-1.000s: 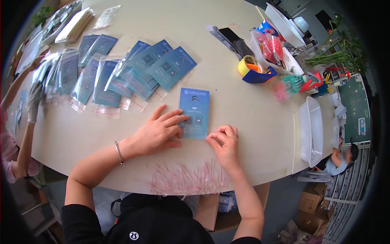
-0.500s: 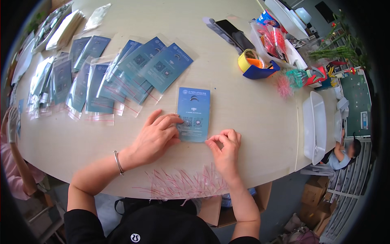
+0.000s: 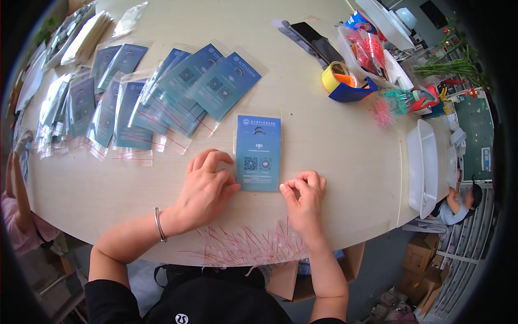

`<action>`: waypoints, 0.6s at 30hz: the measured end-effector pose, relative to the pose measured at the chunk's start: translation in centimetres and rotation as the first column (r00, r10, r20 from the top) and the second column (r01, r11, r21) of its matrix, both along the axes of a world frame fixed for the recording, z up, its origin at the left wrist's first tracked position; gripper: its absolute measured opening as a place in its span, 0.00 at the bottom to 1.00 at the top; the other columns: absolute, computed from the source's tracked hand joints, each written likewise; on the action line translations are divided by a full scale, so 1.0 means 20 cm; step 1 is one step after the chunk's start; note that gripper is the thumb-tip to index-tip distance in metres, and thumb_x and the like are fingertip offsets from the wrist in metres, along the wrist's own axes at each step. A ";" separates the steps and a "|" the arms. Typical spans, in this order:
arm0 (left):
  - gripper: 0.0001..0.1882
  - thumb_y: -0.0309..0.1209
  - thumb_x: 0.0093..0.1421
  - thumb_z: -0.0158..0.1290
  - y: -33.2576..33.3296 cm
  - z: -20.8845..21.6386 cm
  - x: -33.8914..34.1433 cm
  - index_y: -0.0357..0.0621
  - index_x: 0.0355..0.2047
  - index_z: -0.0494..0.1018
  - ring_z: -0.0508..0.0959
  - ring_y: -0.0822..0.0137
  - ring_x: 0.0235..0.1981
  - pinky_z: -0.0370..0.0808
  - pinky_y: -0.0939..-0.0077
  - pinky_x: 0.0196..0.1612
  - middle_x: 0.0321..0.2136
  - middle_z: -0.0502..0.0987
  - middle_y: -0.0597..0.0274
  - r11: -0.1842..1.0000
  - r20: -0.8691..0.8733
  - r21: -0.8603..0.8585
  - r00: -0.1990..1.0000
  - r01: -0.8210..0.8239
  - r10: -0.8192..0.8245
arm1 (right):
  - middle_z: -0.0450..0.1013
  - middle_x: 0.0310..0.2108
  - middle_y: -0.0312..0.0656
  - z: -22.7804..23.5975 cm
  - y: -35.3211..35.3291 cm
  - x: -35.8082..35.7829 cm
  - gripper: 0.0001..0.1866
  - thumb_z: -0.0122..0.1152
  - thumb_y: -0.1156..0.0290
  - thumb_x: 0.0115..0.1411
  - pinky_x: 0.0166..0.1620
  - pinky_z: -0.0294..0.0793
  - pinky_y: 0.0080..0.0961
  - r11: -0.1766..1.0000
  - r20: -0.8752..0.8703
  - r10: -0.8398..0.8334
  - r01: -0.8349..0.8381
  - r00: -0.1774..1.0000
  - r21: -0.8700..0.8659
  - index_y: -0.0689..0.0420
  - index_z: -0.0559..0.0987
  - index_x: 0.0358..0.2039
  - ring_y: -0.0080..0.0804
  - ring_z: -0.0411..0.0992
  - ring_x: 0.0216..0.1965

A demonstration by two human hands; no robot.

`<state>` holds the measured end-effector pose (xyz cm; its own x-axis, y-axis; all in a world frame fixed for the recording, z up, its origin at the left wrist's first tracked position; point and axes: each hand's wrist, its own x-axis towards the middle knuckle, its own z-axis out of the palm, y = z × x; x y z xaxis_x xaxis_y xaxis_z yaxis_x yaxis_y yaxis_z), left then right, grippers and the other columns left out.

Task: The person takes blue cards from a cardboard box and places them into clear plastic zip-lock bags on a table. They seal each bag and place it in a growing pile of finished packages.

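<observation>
A blue card in a clear plastic sleeve [image 3: 258, 146] lies flat and upright before me, with a small curved dark item on its upper half. At its lower left edge my left hand [image 3: 205, 186] is closed, its thumb tip against the corner and the other fingers curled. My right hand [image 3: 305, 202] pinches at the lower right corner between thumb and forefinger. The exact grip on the sleeve's thin edges is too small to see clearly. Between my forearms, clear strips with red lines [image 3: 251, 243] lie heaped along the table's near edge.
Several sleeved blue cards [image 3: 226, 86] lie fanned out at the upper left. A phone [image 3: 317, 42], yellow tape in a blue dispenser [image 3: 345, 83], and a white tray [image 3: 422, 167] are on the right. Under the table edge stands a cardboard box [image 3: 353, 264]. Other people sit at both sides.
My left fingers have drawn back off the card's face and curled in at its lower left edge. The right hand stays at the lower right corner. The view has shifted slightly.
</observation>
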<state>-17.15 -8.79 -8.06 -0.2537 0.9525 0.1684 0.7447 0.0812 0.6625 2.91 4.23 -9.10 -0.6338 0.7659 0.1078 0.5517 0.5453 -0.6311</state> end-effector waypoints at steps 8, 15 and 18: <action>0.05 0.26 0.53 0.60 0.00 0.02 0.00 0.39 0.25 0.75 0.66 0.47 0.52 0.63 0.54 0.55 0.46 0.70 0.51 1.000 0.006 -0.016 1.000 -0.023 0.023 | 0.67 0.39 0.39 0.03 -0.02 -0.04 0.08 0.67 0.67 0.56 0.53 0.59 0.43 0.998 0.083 -0.007 0.002 0.997 0.063 0.56 0.79 0.26 0.42 0.61 0.48; 0.06 0.26 0.51 0.60 0.00 0.00 0.00 0.41 0.30 0.75 0.67 0.48 0.51 0.64 0.56 0.54 0.46 0.70 0.52 1.000 -0.008 -0.014 1.000 -0.021 0.021 | 0.68 0.38 0.38 0.08 -0.01 -0.06 0.06 0.68 0.69 0.55 0.52 0.59 0.42 0.999 0.167 -0.001 -0.004 0.986 0.033 0.55 0.79 0.28 0.40 0.62 0.46; 0.16 0.25 0.51 0.59 0.00 0.03 0.03 0.40 0.43 0.74 0.66 0.49 0.53 0.64 0.56 0.54 0.49 0.70 0.52 0.994 -0.030 -0.081 0.997 -0.079 0.077 | 0.68 0.38 0.39 0.09 0.00 -0.07 0.06 0.68 0.70 0.55 0.51 0.61 0.41 1.000 0.167 -0.028 0.028 0.986 0.007 0.55 0.79 0.29 0.40 0.63 0.46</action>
<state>-16.62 -8.72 -7.55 -0.3238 0.9410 0.0983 0.7513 0.1926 0.6312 1.55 4.13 -7.27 -0.6215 0.7834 0.0054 0.6643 0.5306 -0.5264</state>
